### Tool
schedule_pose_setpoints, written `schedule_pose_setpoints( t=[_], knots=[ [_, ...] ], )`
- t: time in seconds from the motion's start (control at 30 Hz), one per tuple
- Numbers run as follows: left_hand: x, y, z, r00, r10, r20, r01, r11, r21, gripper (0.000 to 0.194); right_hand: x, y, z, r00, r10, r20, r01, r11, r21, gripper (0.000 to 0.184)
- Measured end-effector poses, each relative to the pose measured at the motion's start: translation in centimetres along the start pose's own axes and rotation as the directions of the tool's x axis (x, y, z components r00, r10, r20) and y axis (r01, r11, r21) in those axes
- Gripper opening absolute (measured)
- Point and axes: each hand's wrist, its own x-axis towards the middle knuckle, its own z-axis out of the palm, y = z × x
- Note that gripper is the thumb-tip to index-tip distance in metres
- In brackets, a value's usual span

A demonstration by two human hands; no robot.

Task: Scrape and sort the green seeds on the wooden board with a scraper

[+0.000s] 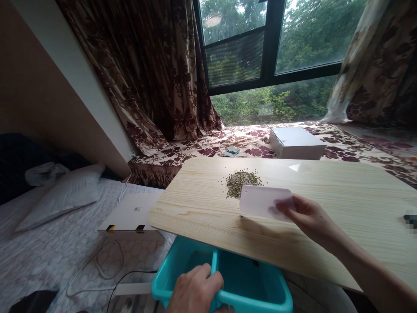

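A scattered heap of small greenish-brown grains (239, 180) lies on the light wooden tabletop (332, 191). My right hand (306, 213) pinches the right end of a thin, whitish, see-through plastic scraper (260, 201), which has a small hole in its upper left corner. The scraper is tilted just in front of the heap and covers part of its near side. Below the table's front edge is a teal two-compartment basin (257, 301). My left hand (195, 289) is closed on the near end of its middle divider. The tabletop overhangs the basin's far side.
A white box (298, 142) and a small folded cloth (231, 151) rest on the floral window seat behind the table. On the bed at left are a flat white box (130, 213), cables (97, 265) and a pillow (61, 198). A dark object (411, 219) lies at the table's right.
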Motion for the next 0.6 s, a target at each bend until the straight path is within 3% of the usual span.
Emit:
schedule_pose_setpoints(
  t=[0.17, 0.33, 0.5, 0.6],
  knots=[
    [0.1, 0.1, -0.2, 1.0, 0.0, 0.002, 0.0, 1.0, -0.023, 0.028, -1.0, -1.2, 0.2, 0.994, 0.059, 0.096, -0.064, 0.997, 0.053, 0.046],
    [0.1, 0.2, -0.3, 1.0, -0.013, 0.025, 0.014, 0.999, -0.034, 0.027, -2.0, -1.8, -0.6, 0.958, 0.146, 0.247, -0.163, 0.985, 0.05, 0.046],
    [0.2, 0.1, 0.0, 1.0, -0.009, 0.024, 0.009, 1.0, -0.018, 0.029, -0.8, -0.1, -0.5, 0.995, 0.095, 0.026, -0.097, 0.988, 0.12, 0.048],
    [0.3, 0.1, 0.2, 1.0, -0.02, -0.004, 0.02, 0.999, 0.028, 0.03, -0.1, 0.6, 0.1, 0.997, 0.079, -0.011, -0.078, 0.992, 0.103, 0.049]
  ],
)
